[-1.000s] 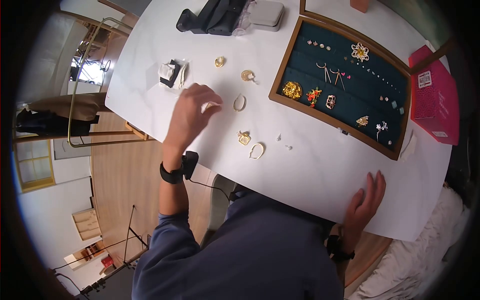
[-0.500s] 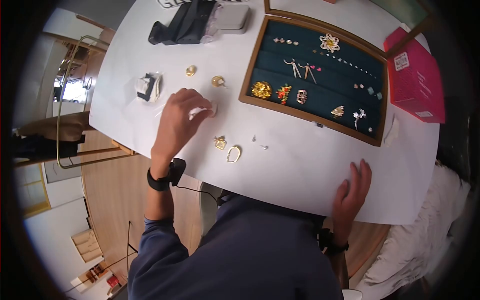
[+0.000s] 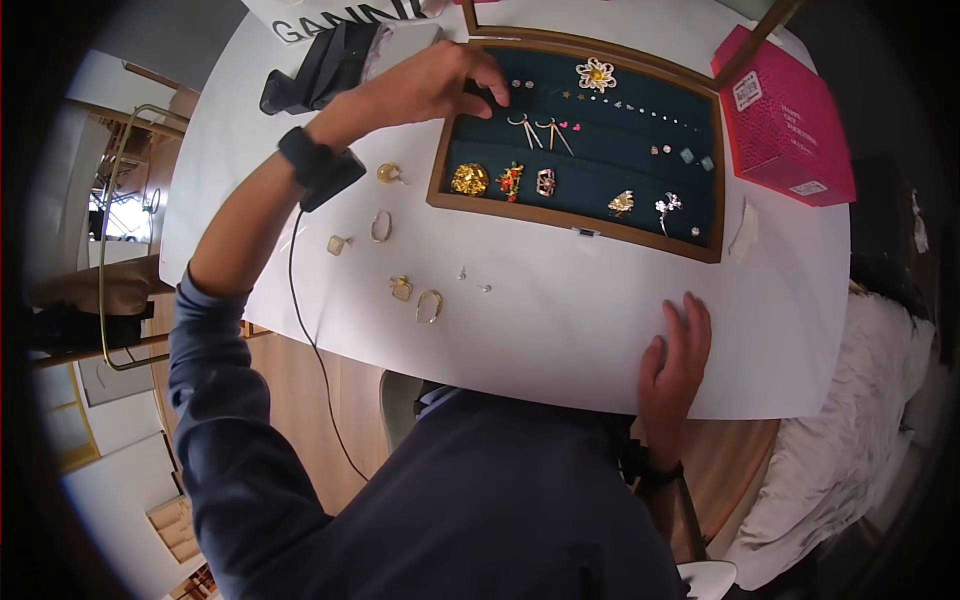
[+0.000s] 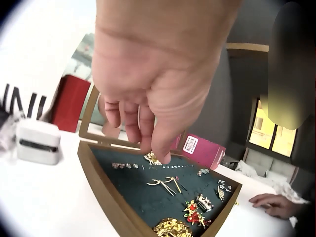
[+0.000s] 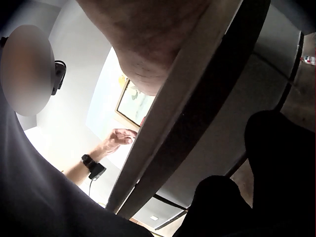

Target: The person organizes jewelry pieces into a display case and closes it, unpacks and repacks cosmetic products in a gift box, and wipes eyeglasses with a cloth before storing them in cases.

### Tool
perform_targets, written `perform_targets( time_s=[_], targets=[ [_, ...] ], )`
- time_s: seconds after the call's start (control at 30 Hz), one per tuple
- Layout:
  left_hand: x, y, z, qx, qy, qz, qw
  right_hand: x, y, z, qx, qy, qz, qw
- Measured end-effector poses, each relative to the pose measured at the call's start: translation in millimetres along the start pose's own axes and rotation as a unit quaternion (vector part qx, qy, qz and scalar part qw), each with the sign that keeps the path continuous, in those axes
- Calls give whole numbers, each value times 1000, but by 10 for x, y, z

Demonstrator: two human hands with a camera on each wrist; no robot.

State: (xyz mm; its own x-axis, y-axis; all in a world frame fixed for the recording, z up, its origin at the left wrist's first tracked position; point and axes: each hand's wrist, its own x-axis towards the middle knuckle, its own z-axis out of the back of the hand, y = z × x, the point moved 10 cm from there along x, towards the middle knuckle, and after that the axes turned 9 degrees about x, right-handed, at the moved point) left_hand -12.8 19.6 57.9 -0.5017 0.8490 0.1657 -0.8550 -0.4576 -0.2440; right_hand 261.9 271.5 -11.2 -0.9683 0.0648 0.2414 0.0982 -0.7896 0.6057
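My left hand (image 3: pixel 440 85) reaches over the upper left corner of a wooden jewelry case (image 3: pixel 650 244), thumb and forefinger apart beside a row of stud earrings (image 3: pixel 523 84). Nothing shows between its fingers in the left wrist view, where the hand (image 4: pixel 153 94) overlaps the case. On the dark green lining lie a flower brooch (image 3: pixel 596 75), two long drop earrings (image 3: pixel 540 132), a gold round piece (image 3: pixel 468 179) and a red-and-gold brooch (image 3: pixel 510 182). My right hand (image 3: pixel 676 365) rests with its fingers extended on the table's front edge.
On the white table (image 3: pixel 560 330) lie a square earring (image 3: pixel 336 244), two hoops (image 3: pixel 381 226) (image 3: pixel 429 306), a gold pendant-like piece (image 3: pixel 401 288) and small studs (image 3: pixel 484 288). A pink box (image 3: pixel 790 130) stands right of the case. Behind my left arm are a black bag (image 3: pixel 325 70) and a lettered bag (image 3: pixel 300 18).
My left hand has left the loose jewelry and moved up and right to the case. The square earring now shows where it was. The right hand stays put; the head view has shifted.
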Motion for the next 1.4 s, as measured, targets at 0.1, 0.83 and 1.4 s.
perform_targets(
  time_s=[0.1, 0.83, 1.4],
  targets=[
    [86, 90, -188, 24, 6, 25, 999, -5, 0, 3, -12, -1, 4, 1000],
    [67, 644, -425, -246, -70, 144, 956, -13, 9, -1, -14, -11, 18, 1000],
    [35, 338, -480, 5, 66, 125, 990, -2, 4, 3, -14, -7, 6, 1000]
  ],
)
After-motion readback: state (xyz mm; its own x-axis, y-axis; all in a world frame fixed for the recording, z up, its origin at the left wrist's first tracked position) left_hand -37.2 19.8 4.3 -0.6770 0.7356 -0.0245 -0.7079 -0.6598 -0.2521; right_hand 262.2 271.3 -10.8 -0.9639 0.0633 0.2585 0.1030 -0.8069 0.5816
